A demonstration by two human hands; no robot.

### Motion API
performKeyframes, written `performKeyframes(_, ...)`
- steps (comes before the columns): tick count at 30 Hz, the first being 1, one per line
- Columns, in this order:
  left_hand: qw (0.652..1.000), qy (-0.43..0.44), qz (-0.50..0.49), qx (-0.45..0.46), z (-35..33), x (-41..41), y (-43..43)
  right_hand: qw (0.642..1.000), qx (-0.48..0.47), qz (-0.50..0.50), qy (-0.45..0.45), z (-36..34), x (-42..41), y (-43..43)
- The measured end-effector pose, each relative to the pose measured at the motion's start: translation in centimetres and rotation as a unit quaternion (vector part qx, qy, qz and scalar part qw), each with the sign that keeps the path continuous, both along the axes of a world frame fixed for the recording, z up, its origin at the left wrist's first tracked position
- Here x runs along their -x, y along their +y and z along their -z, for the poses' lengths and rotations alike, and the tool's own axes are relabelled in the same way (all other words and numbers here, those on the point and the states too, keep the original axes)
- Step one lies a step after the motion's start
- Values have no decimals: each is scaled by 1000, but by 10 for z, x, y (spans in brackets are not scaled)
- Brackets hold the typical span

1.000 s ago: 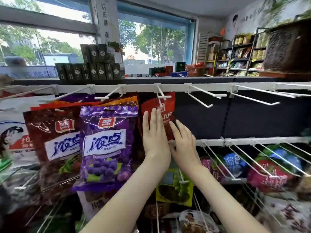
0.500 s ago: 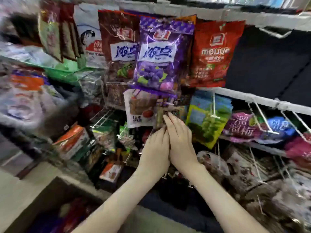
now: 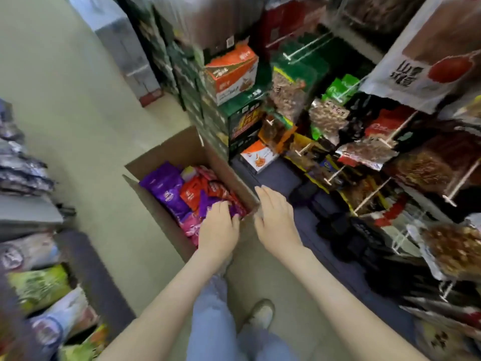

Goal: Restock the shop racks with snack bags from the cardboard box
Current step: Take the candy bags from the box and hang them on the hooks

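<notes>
The left hand's [image 3: 218, 227] fingers [image 3: 221, 207] lie close together and only slightly bent, their tips down among the snack bags [image 3: 192, 191]. Blur hides whether they touch or grasp one. Those bags, purple, red and pink, fill the open cardboard box [image 3: 166, 155], which stands on the floor [image 3: 78, 126] under and ahead of these fingers.

Just to their right, the right hand's [image 3: 276, 220] fingers [image 3: 264, 195] are straight and side by side, holding nothing, with their tips at the top edge of the box's right wall. Whether they rest on it cannot be told.

Beyond and to the right of the right fingers hang the shop racks [image 3: 374, 194], with white pegs carrying bags of brown snacks and red and green packs. Their print is too smeared to read. Ahead of both hands stand stacked cartons, the top one orange [image 3: 231, 71].

Left of the left fingers, more bags [image 3: 39, 285] on another shelf are cut off by the frame edge. Below the wrists show jeans [image 3: 213, 321] and one shoe [image 3: 263, 313].
</notes>
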State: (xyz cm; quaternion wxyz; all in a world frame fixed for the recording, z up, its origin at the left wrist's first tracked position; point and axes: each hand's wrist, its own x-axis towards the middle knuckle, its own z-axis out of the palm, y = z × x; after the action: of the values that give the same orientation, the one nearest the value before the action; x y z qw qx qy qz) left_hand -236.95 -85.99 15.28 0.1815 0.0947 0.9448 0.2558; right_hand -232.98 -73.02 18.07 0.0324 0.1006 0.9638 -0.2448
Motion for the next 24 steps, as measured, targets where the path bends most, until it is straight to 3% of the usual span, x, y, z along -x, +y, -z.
performKeyframes(5,988,-123,-75,62,105,42,-67,996,14,-19,-90,115,59,-46)
performKeyframes(11,968,-223,-43,107,235,97,-124,975,28,-24,-219,226,126,-78)
performKeyframes(18,923,-332,-129,148,356,148,-87,958,7,-24,-286,334,166,-70)
performKeyframes(20,901,-359,-190,154,378,148,-62,950,-3,-20,-312,356,169,-68)
performKeyframes(24,842,-390,-365,74,413,154,-32,933,-1,-5,-361,382,171,-66)
